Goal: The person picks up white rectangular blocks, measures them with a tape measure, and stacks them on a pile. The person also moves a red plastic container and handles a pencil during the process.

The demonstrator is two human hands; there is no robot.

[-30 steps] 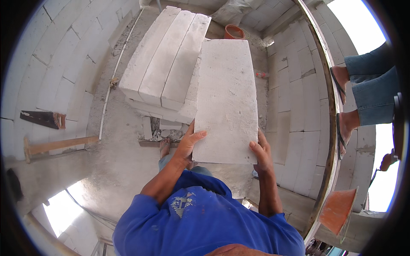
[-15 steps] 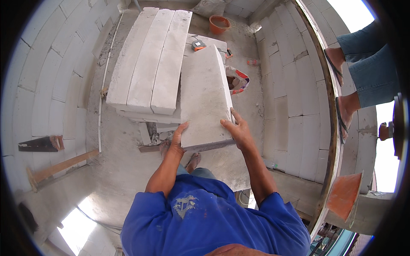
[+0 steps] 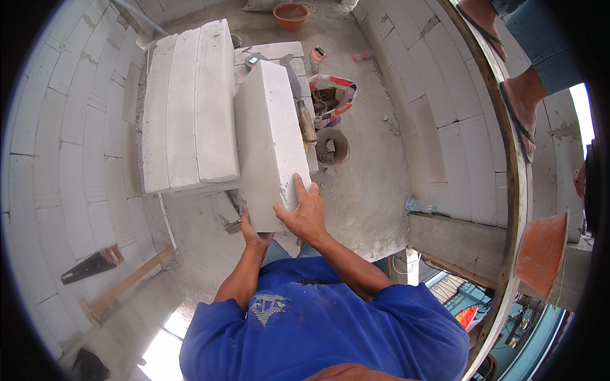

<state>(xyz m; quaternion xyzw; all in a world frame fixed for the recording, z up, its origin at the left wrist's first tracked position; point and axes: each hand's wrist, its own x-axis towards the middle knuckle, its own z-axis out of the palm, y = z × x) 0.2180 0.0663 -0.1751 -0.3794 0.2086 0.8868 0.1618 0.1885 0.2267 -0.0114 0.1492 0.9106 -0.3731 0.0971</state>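
Note:
I hold a long pale concrete block [image 3: 264,136], turned up partly on its edge, by its near end. Under the lower left corner of that end is my left hand [image 3: 256,235], its thumb against the wide face and its other fingers mostly hidden. My right hand [image 3: 304,208] grips the block's narrow side, fingers spread along it. Beside the block on the left lies a stack of similar blocks [image 3: 190,114]. Against its right side, a wooden-handled tool [image 3: 305,120] with a grey head rests on lower blocks, and a tape measure [image 3: 254,60] sits near its far end.
A torn sack [image 3: 343,101] and a round bucket [image 3: 341,147] stand to the right; an orange bucket [image 3: 291,16] is farther back. A handsaw [image 3: 92,265] is at the left wall. On the right ledge [image 3: 511,190] stand another person's sandalled feet [image 3: 521,108].
The block has been tipped from lying flat toward its edge and shifted left, nearer the stack. My right hand has moved onto its narrow side. The view has shifted, showing the tool and round bucket.

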